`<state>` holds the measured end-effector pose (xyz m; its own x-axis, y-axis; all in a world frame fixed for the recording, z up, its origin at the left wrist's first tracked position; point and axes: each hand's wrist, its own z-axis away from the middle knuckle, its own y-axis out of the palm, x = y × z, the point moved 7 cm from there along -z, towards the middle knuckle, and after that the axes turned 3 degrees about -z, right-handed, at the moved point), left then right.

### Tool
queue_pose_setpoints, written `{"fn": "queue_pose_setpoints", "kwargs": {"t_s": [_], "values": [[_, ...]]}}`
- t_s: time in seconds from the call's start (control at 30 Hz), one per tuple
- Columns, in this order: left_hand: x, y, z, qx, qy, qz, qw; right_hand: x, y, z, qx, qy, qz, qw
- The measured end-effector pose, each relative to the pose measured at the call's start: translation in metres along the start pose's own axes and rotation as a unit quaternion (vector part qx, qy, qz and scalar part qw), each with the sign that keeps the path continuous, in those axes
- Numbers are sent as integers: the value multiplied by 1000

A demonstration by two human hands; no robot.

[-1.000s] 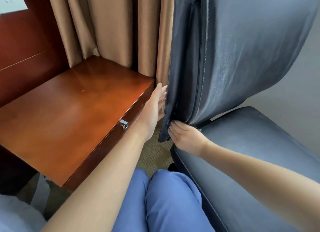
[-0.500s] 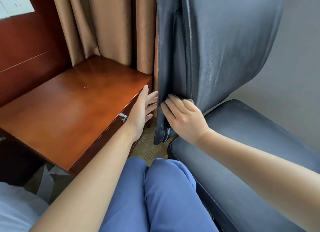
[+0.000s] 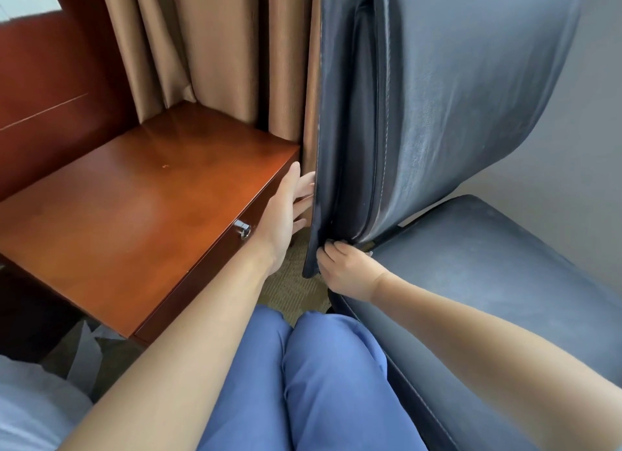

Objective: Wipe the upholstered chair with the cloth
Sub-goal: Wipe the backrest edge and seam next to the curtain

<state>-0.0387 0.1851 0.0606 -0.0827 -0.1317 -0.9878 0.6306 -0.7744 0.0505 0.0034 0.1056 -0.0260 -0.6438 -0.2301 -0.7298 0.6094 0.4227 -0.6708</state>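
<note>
The upholstered chair has a dark blue-grey leather backrest point(image 3: 437, 97) and a matching seat point(image 3: 488, 282) on the right. My left hand point(image 3: 289, 211) lies flat against the rear side of the backrest's left edge, fingers apart, holding nothing. My right hand point(image 3: 346, 270) is curled at the backrest's lower left corner, just above the seat's front corner. Only a sliver of the cloth point(image 3: 367, 247) shows past its fingertips; the rest is hidden in the hand.
A red-brown wooden cabinet point(image 3: 134, 208) with a metal drawer knob point(image 3: 243, 229) stands close on the left. Tan curtains point(image 3: 218, 53) hang behind it. My blue-trousered knees point(image 3: 319, 366) are between cabinet and chair, over carpet point(image 3: 289, 282). A grey wall point(image 3: 572, 130) is on the right.
My right hand slid up the backrest's edge half a second ago and is now back down at its lower corner. My left hand stayed against the backrest's rear edge.
</note>
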Motion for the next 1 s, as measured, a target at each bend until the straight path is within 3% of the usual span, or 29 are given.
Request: {"fn": "queue_pose_setpoints", "kwargs": {"t_s": [0.2, 0.43, 0.6, 0.8, 1.0], "values": [[2, -3, 2, 0, -8, -9, 1000, -41, -53, -6, -100, 77, -53, 991], [-4, -1, 20, -9, -19, -10, 1000, -137, -153, -9, -237, 240, -20, 941], [-1, 0, 29, -32, -21, -5, 999, -103, -131, -6, -211, 213, -56, 952], [3, -1, 25, -30, -15, -20, 999, -29, -57, 3, -68, 129, -36, 989], [-1, 1, 26, -29, -23, -13, 999, -45, -76, 1, -84, 48, -6, 995]]}}
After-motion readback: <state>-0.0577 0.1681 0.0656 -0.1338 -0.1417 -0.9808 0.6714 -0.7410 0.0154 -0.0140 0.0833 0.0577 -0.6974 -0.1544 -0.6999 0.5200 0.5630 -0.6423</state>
